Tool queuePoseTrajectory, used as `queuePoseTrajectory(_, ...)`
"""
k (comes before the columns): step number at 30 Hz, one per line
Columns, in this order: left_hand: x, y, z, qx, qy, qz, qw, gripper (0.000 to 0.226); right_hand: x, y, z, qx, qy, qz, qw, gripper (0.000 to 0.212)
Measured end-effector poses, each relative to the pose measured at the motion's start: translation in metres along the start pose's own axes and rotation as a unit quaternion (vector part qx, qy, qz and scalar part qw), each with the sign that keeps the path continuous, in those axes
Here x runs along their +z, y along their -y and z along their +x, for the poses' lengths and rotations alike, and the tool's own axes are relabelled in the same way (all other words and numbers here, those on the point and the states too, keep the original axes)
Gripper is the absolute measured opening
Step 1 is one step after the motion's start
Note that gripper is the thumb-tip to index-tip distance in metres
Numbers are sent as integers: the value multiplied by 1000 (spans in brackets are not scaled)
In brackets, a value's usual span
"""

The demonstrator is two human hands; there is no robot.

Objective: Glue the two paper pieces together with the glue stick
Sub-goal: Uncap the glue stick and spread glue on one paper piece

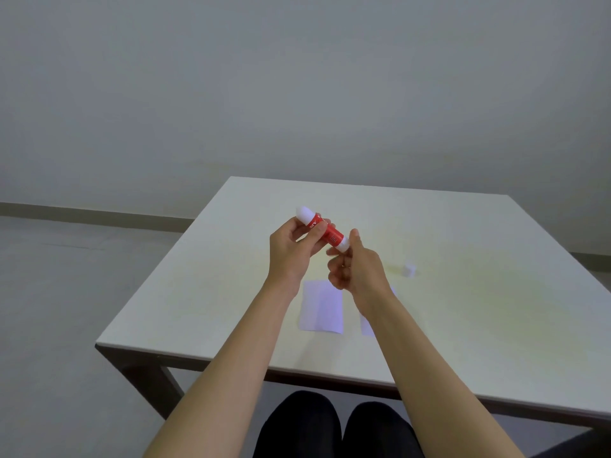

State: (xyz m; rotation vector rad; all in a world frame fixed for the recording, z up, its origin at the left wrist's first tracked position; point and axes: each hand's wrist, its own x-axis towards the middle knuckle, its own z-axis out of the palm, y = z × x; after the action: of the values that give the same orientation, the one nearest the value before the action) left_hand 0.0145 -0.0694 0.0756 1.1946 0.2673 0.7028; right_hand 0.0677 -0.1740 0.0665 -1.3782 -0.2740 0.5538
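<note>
Head view, one moment. I see the glue stick (322, 230) held in the air above the middle of the worktop (463, 292), between both hands. Its barrel is red with white print; a few white letters show beside the left thumb, too blurred and too covered for me to read a brand. One rounded white end points up and away to the left; the other white end points down toward the right hand.

Left hand (292, 251): raised, back of the hand toward me, fingers (315, 234) wrapped around the upper half of the barrel and closed on it.

Right hand (355, 269): raised just beside and below the left, wrist bent, thumb and forefinger pinched on the lower white end of the stick; the other fingers curl into the palm. Both forearms reach forward from the near edge, bare.

Below the hands, flat on the worktop: paper A (321, 307), a white rectangle, fully in view between the two forearms; paper B (367, 325), mostly hidden under the right forearm, lying just to the right of A and apart from it.

A small white cap (409, 269) sits on the worktop to the right of the right hand, apart from both papers.
</note>
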Motion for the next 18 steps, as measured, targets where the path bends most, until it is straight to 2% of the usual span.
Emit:
queuePoseTrajectory(2,-2,1,0,0,-2,10,1000,5,-2,0,-1,-59,23,-2,998,28)
queuePoseTrajectory(4,-3,3,0,-5,2,3,1000,4,-5,0,-1,-86,36,6,996,21)
queuePoseTrajectory(6,-4,5,-1,-12,17,-5,1000,6,-7,-1,-1,-47,34,18,998,32)
queuePoseTrajectory(9,-4,8,-2,-15,53,3,998,8,-9,-1,0,59,4,47,997,51)
queuePoseTrajectory(11,-4,11,-4,-22,71,-1,997,9,-10,-4,1,88,-17,38,995,58)
queuePoseTrajectory(14,-4,16,-5,-34,78,-14,996,11,-12,-8,2,102,-23,30,994,66)
queuePoseTrajectory(16,-7,20,-4,-31,66,5,997,11,-17,-9,1,96,13,36,995,67)
queuePoseTrajectory(18,-11,23,-3,-28,47,25,998,11,-22,-9,0,48,67,61,995,48)
